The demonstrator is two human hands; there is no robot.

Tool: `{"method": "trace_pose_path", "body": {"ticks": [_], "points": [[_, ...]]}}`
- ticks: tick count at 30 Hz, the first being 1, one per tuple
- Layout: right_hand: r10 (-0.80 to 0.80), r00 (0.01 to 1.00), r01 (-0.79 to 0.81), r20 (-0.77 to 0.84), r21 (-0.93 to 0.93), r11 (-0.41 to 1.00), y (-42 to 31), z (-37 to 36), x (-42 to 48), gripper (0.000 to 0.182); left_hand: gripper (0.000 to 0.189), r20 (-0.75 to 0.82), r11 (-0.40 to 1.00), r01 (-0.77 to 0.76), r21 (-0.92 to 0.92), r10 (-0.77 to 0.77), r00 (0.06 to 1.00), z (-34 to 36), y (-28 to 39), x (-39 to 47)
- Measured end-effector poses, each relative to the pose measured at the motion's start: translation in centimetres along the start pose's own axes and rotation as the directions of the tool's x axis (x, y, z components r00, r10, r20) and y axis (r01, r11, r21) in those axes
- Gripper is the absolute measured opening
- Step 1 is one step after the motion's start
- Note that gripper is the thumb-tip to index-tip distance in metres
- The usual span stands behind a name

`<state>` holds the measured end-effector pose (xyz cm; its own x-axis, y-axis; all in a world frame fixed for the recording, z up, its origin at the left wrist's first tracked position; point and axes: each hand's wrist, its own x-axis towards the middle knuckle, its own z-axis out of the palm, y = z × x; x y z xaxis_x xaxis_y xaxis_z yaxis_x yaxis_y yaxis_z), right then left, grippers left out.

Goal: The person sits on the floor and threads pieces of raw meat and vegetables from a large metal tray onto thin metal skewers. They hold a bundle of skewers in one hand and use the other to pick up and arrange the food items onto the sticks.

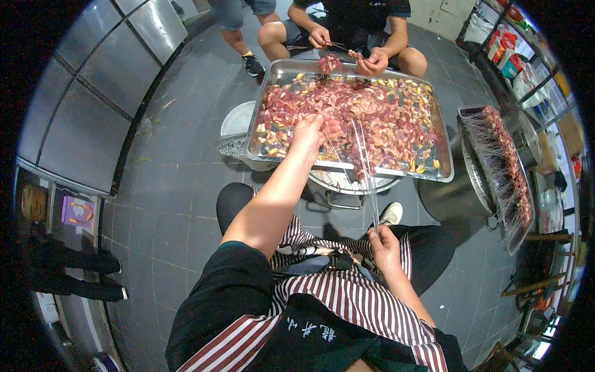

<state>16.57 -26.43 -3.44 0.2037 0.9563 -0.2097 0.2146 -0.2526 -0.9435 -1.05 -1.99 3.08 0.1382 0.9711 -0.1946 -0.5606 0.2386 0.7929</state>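
A bunch of thin metal skewers [369,190] is pinched in my right hand [385,246], above my lap. The skewers fan up towards the large metal tray [444,176], with meat pieces near their upper part. Over the tray's near left part is my left hand [320,132], its fingers at the raw cut meat [372,107]. One skewer runs close by this hand; whether the fingers grip it or some meat is unclear. Yellowish pieces [274,139] lie among the meat. Across the tray, a co-worker's hands [348,51] hold a skewer with meat.
A round metal pot [344,200] stands beneath the tray's near edge. At right, a smaller tray [513,246] of loaded skewers rests by a large metal pot [441,186]. A white round container [239,118] is left of the tray. Another person's leg [234,42] stands beyond.
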Motion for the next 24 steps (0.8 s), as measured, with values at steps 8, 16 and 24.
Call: {"method": "trace_pose_path", "body": {"ticks": [8,16,24], "points": [[0.026,0.999,-0.024,-0.02,0.105,0.994,0.0,0.3,-0.1,0.006,0.016,0.014,0.945,0.141,-0.295,-0.143,0.99,-2.0,-3.4,2.4],[0.078,0.996,-0.083,0.034,0.196,0.977,-0.3,0.2,-0.1,0.006,0.012,-0.065,0.856,0.21,-0.472,-0.271,0.96,-1.4,-2.8,2.2],[0.028,0.999,-0.035,0.041,0.187,0.982,0.6,-0.1,0.0,0.006,0.015,-0.028,0.956,0.141,-0.258,-0.153,0.988,-0.8,-2.6,1.8]]}}
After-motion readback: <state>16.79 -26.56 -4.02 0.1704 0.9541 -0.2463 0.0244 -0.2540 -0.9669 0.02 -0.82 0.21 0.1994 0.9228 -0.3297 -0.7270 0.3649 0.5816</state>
